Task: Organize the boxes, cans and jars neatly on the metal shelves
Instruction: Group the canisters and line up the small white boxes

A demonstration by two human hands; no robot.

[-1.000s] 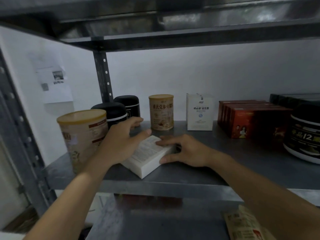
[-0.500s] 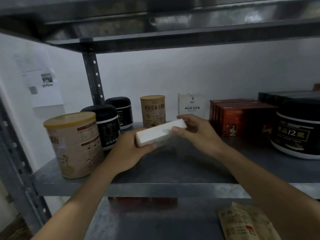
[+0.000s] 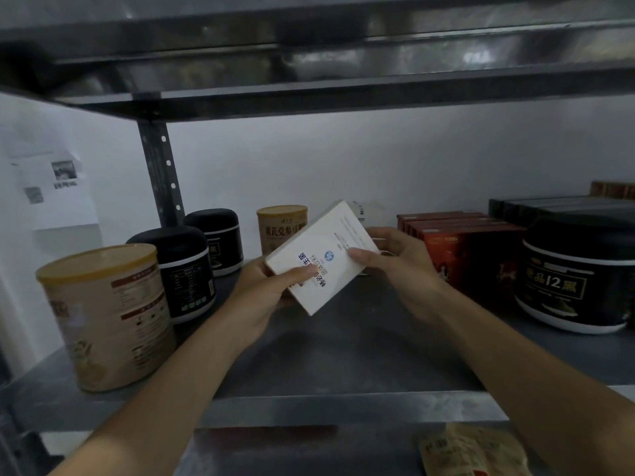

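at the upper left of the frame a printed paper sheet (image 3: 51,187) hangs on the white wall; below it, at the left of the grey metal shelf (image 3: 343,355), stands a tall beige cylindrical can with a gold lid (image 3: 106,317), then two black round jars (image 3: 182,273) one behind the other, and a smaller beige can (image 3: 280,228) at the back. in the middle the left hand (image 3: 261,293) grips the lower left corner of a flat white cardboard box with blue print (image 3: 319,259), thumb on its face; the box is tilted and held above the shelf. the right hand (image 3: 402,266) grips its right edge, thumb in front, fingers curled behind. right of it a row of red cardboard boxes (image 3: 464,245) stands, then a wide black tub with a white band (image 3: 577,280) at the far right
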